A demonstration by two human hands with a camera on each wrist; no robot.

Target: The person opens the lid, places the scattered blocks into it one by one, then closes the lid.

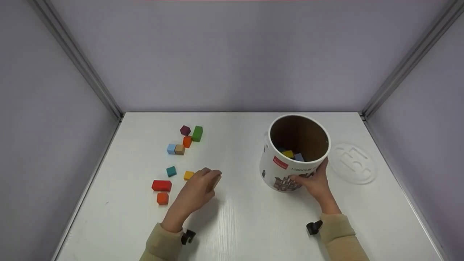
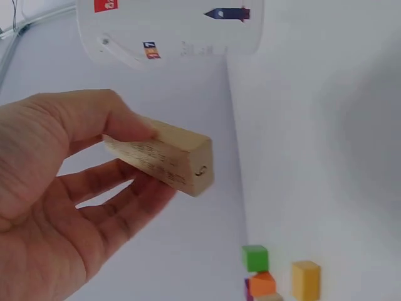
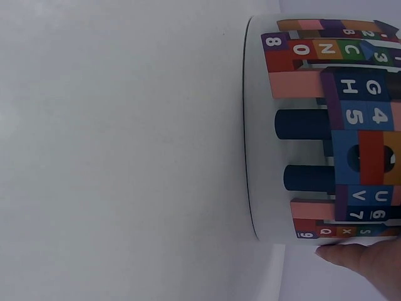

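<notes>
Pinched between the thumb and fingers of my left hand (image 1: 195,190) is a natural wooden block (image 2: 178,157) with small dark markings on its sides. That hand is raised above the table near a yellow block (image 1: 188,175). My right hand (image 1: 317,183) grips the lower right side of a white cylindrical bucket (image 1: 270,172), thumb across its printed front. The bucket is open at the top and leans slightly toward me. Inside it lie a few blocks, among them a yellow block (image 1: 288,154) and a blue block (image 1: 298,157); the rest of its contents is hidden.
Loose blocks lie on the left half of the white table (image 1: 239,232): a red block (image 1: 161,185), an orange block (image 1: 162,198), a teal cube (image 1: 171,171), a green block (image 1: 197,133) and several more. A clear lid (image 1: 353,163) lies right of the bucket. Grey walls surround the table.
</notes>
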